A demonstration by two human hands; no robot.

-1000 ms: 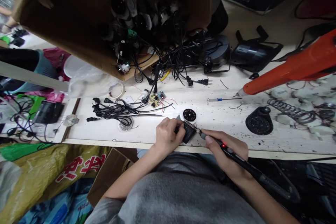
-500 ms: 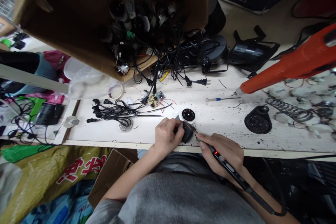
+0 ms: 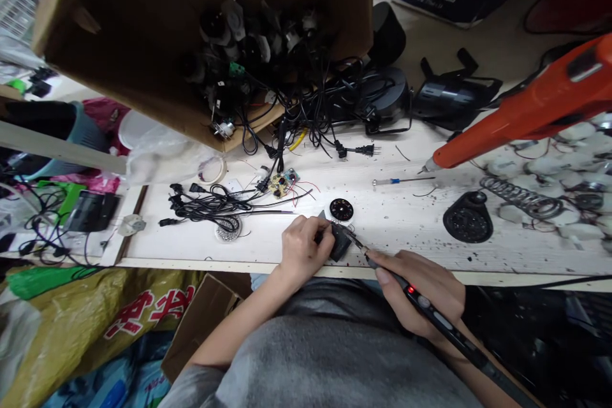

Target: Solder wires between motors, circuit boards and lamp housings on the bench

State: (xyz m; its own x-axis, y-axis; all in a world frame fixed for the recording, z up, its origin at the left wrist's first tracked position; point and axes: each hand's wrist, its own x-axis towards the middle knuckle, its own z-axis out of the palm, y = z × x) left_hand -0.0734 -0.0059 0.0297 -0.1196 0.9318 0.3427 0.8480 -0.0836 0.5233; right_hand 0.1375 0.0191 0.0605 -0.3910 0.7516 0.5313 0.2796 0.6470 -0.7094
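My right hand (image 3: 425, 287) grips a soldering iron (image 3: 437, 319) with a lit red display. Its tip points left, at or close to a small black part (image 3: 340, 242) near the bench's front edge. My left hand (image 3: 306, 245) is closed in a pinch at that part's left side; what lies between thumb and finger is too small to make out. Thin wires show around the part's upper edge. Just beyond it lies a round black disc with a white rim (image 3: 341, 209).
An open cardboard box (image 3: 167, 116) of wired parts stands at the back. Black power cords (image 3: 215, 201) and a circuit board (image 3: 280, 185) lie left. To the right are a small screwdriver (image 3: 401, 181), a black housing (image 3: 467, 220), a spring (image 3: 521, 197) and a hanging orange electric screwdriver (image 3: 516, 118).
My right hand has drawn the soldering iron back a little to the right, so more of its tip shows. The left hand stays on the black part. The view has shifted slightly.
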